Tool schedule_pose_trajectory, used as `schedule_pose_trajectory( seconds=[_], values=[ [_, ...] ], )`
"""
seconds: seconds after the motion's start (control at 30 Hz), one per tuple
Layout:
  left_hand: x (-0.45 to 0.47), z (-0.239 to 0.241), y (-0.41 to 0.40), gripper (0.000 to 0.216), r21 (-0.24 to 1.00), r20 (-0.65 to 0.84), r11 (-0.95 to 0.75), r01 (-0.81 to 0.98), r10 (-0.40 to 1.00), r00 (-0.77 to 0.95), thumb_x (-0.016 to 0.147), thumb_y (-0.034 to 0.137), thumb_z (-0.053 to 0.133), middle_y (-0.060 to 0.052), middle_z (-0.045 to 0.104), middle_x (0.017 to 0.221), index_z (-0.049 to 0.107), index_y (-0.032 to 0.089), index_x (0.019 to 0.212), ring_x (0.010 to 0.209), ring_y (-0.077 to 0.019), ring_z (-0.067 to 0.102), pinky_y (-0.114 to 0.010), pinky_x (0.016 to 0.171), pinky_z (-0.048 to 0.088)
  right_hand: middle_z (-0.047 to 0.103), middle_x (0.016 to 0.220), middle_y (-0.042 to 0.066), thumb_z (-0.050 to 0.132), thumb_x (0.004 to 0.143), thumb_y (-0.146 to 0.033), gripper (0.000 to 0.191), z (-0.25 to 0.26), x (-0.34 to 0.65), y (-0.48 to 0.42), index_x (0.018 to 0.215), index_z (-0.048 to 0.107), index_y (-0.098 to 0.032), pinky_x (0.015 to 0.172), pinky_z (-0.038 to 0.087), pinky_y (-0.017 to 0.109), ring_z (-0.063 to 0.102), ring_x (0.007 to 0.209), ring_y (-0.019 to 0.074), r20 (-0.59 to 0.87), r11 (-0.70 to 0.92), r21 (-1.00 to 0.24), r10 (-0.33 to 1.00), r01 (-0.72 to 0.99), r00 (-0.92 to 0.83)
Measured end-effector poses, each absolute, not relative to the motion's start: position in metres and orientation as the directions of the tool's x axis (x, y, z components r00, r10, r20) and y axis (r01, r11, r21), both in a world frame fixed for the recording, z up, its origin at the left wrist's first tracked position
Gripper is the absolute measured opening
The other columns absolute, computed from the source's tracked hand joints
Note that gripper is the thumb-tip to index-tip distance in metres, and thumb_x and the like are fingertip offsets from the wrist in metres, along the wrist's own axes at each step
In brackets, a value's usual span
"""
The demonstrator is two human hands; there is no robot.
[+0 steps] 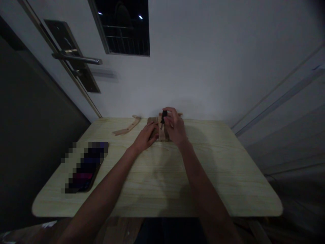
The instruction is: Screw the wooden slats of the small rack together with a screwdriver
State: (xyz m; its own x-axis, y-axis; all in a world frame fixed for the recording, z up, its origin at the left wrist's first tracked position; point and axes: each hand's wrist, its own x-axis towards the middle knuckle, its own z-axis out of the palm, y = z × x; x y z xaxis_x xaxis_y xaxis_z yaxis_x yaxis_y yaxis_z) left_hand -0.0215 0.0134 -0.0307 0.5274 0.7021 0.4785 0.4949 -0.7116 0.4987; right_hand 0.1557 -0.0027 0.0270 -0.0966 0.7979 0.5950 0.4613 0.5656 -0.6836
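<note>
A short screwdriver (164, 116) with a black handle is pinched between the thumb and fingers of my right hand (176, 128). Its shaft points down at a small wooden assembly (161, 135) of flat pieces near the table's back edge. Whether the tip sits in a screw is too small to make out. My left hand (145, 138) grips the left side of the assembly, fingers on top and thumb near its front. Part of the wood is hidden behind both hands.
A bent wooden strip (128, 129) with small holes lies left of my hands. A phone (87, 169), partly pixelated, lies at the table's left. A white door (193, 74) with a metal handle (76, 59) rises right behind the table (157, 189).
</note>
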Motion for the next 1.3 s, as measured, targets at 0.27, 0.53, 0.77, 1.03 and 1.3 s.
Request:
schedule_pose_trajectory(
  seconds=[0.27, 0.53, 0.77, 1.03, 1.3],
  values=[
    [-0.020, -0.027, 0.011, 0.029, 0.468, 0.503, -0.735, 0.491, 0.678, 0.536, 0.090, 0.027, 0.042, -0.013, 0.050, 0.135, 0.050, 0.018, 0.116, 0.133, -0.0276, 0.040, -0.050, 0.111, 0.035, 0.067, 0.105, 0.005, 0.043, 0.094, -0.041, 0.032, 0.028, 0.155, -0.005, 0.123, 0.047, -0.028, 0.077, 0.055, 0.030, 0.067, 0.088, 0.0159, 0.566, 0.544, -0.721, 0.820, 0.428, -0.088],
    [-0.025, -0.023, 0.011, 0.038, 0.460, 0.487, -0.725, 0.513, 0.689, 0.536, 0.077, 0.024, 0.052, -0.010, 0.057, 0.119, 0.050, 0.018, 0.114, 0.109, -0.0264, 0.050, -0.042, 0.097, 0.043, 0.067, 0.097, 0.005, 0.054, 0.089, -0.036, 0.026, 0.037, 0.155, -0.007, 0.113, 0.058, -0.026, 0.078, 0.053, 0.034, 0.064, 0.085, 0.0191, 0.610, 0.575, -0.596, 0.778, 0.561, -0.148],
    [-0.024, -0.025, 0.010, 0.039, 0.518, 0.484, -0.705, 0.485, 0.709, 0.513, 0.079, 0.023, 0.050, -0.012, 0.056, 0.122, 0.050, 0.015, 0.117, 0.114, -0.0268, 0.048, -0.044, 0.100, 0.041, 0.067, 0.107, 0.006, 0.045, 0.094, -0.031, 0.031, 0.043, 0.167, -0.004, 0.121, 0.057, -0.024, 0.078, 0.052, 0.030, 0.065, 0.083, 0.0157, 0.580, 0.600, -0.613, 0.783, 0.514, -0.224],
    [-0.023, -0.025, 0.011, 0.034, 0.533, 0.496, -0.700, 0.476, 0.714, 0.495, 0.083, 0.023, 0.049, -0.012, 0.056, 0.123, 0.050, 0.015, 0.116, 0.115, -0.0259, 0.049, -0.044, 0.100, 0.041, 0.067, 0.101, 0.005, 0.049, 0.091, -0.037, 0.029, 0.056, 0.183, 0.006, 0.113, 0.059, -0.023, 0.074, 0.054, 0.027, 0.066, 0.088, 0.0155, 0.519, 0.614, -0.681, 0.789, 0.399, -0.327],
    [-0.022, -0.025, 0.011, 0.030, 0.506, 0.513, -0.723, 0.471, 0.691, 0.509, 0.085, 0.023, 0.048, -0.013, 0.056, 0.123, 0.051, 0.016, 0.114, 0.114, -0.0256, 0.050, -0.044, 0.100, 0.041, 0.067, 0.096, 0.004, 0.049, 0.090, -0.042, 0.035, 0.047, 0.181, 0.003, 0.120, 0.054, -0.024, 0.075, 0.054, 0.027, 0.066, 0.083, 0.0140, 0.493, 0.576, -0.740, 0.816, 0.348, -0.302]
  ],
)
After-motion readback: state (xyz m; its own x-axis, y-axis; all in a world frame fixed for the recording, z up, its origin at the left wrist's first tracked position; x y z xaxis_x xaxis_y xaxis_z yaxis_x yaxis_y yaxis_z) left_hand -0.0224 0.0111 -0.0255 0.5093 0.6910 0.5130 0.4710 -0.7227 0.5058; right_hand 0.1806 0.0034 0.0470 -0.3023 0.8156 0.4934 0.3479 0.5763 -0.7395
